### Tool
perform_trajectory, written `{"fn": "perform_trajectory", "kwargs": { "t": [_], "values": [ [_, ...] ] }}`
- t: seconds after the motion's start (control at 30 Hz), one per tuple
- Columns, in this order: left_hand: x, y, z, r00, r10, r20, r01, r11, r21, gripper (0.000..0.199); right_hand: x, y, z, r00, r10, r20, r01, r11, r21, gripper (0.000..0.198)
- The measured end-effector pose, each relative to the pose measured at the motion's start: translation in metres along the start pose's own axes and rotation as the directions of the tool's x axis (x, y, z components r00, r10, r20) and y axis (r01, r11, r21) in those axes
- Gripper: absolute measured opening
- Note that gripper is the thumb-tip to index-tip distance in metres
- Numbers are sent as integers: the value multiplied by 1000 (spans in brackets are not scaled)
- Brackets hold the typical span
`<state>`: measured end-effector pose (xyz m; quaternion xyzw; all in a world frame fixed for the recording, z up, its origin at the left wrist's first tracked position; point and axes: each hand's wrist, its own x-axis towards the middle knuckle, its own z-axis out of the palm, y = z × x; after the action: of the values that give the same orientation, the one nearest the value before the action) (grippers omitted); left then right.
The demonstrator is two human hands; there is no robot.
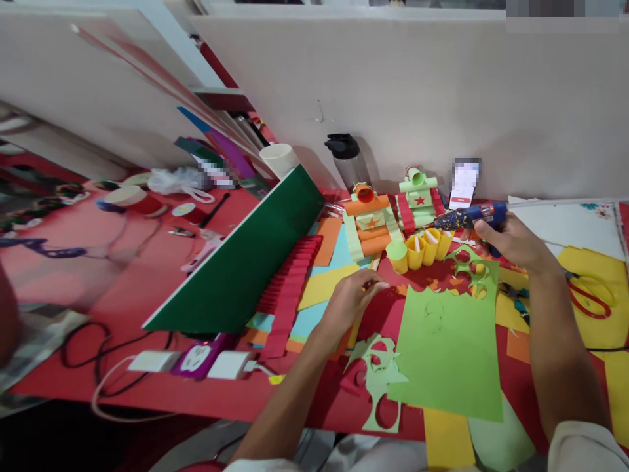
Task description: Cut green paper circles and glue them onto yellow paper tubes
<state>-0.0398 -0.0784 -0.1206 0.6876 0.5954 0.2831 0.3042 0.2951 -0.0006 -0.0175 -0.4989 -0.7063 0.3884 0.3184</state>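
A blue hot glue gun is gripped in my right hand, its nozzle pointing left over a row of yellow paper rolls. White pieces show inside some rolls, and a light green paper disc covers the left end. My left hand is closed in a pinch just left of orange paper scraps; a small orange-brown bit shows at its fingers, too small to name. Below the rolls lies a green paper sheet with a pencilled outline. Cut-out green scraps lie to its left.
Behind stand an orange paper model, a green one, a bottle and a phone. A green board leans at left beside a purple power strip. Pliers and red-handled scissors lie right.
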Motion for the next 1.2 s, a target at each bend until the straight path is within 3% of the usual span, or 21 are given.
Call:
{"fn": "perform_trajectory", "kwargs": {
  "t": [0.13, 0.33, 0.5, 0.67, 0.8, 0.9, 0.97, 1.03, 1.2],
  "values": [
    [2, 0, -2, 998, -33, -59, 37, 997, 60, 44, 0, 2, -1, 1000, 4, 13, -5, 1000, 23, 58],
    [4, -4, -5, 997, -71, -5, 71, 992, 101, 24, 1, 5, -2, 1000, 0, 23, 0, 1000, -20, 55],
    [6, -5, -9, 996, -78, 44, 68, 978, 198, 39, 2, 6, 0, 999, -11, 52, 13, 999, -46, 55],
    [11, 2, -11, 999, 14, -46, -8, 991, 132, 52, 2, 4, 0, 998, 0, 65, 4, 999, -54, 56],
    [12, 12, -14, 987, 12, -158, -8, 1000, 21, 26, 0, 1, 0, 999, 21, 42, -18, 998, -56, 56],
    [16, 16, -16, 978, 47, -202, -79, 985, -155, 16, -1, 0, 0, 999, 38, 24, -37, 998, -41, 54],
    [23, 17, -16, 969, 46, -241, -123, 942, -313, 14, -2, 0, 1, 998, 62, 21, -62, 997, -39, 54],
    [32, 20, -15, 961, 22, -277, -166, 845, -508, 25, -2, 0, 1, 996, 80, 34, -79, 996, -42, 55],
    [42, 31, -12, 956, -25, -293, -252, 440, -862, 38, 0, 2, 0, 996, 75, 41, -73, 997, -32, 57]
  ]
}}
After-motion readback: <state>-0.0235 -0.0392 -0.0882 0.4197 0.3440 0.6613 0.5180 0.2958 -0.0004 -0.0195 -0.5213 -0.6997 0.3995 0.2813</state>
